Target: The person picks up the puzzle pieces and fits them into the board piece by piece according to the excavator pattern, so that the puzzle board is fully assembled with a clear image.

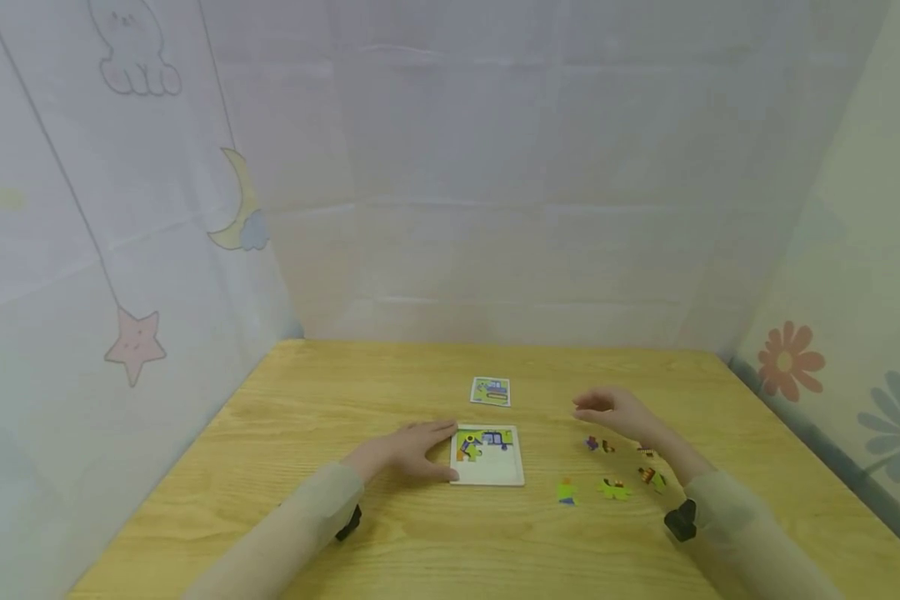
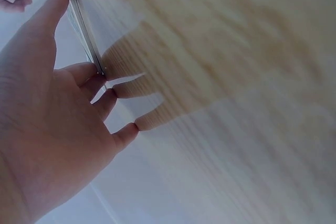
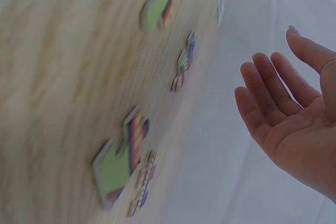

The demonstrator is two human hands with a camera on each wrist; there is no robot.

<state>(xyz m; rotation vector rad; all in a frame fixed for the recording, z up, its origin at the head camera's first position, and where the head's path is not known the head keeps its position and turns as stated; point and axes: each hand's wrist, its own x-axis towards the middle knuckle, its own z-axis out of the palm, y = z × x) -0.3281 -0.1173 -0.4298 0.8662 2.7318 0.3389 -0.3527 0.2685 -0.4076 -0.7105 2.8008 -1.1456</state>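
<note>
A white-framed puzzle board [image 1: 498, 473] lies on the table, its upper part filled with picture pieces and its lower right bare. My left hand [image 1: 412, 447] touches the board's left edge, thumb low and fingers higher; the left wrist view shows the thumb and fingertips against that edge. My right hand [image 1: 617, 412] hovers above the table with relaxed fingers and holds nothing. Below it lie loose jigsaw pieces: a small purple one [image 1: 592, 443], a green one [image 1: 615, 489] and a green piece with a striped edge [image 3: 118, 166]. An orange, green and blue piece [image 1: 566, 492] is nearer the board.
A small picture card [image 1: 491, 392] showing a vehicle lies behind the board. The wooden table [image 1: 330, 375] meets hanging cloth walls at its back and sides, printed with a moon, a star and flowers.
</note>
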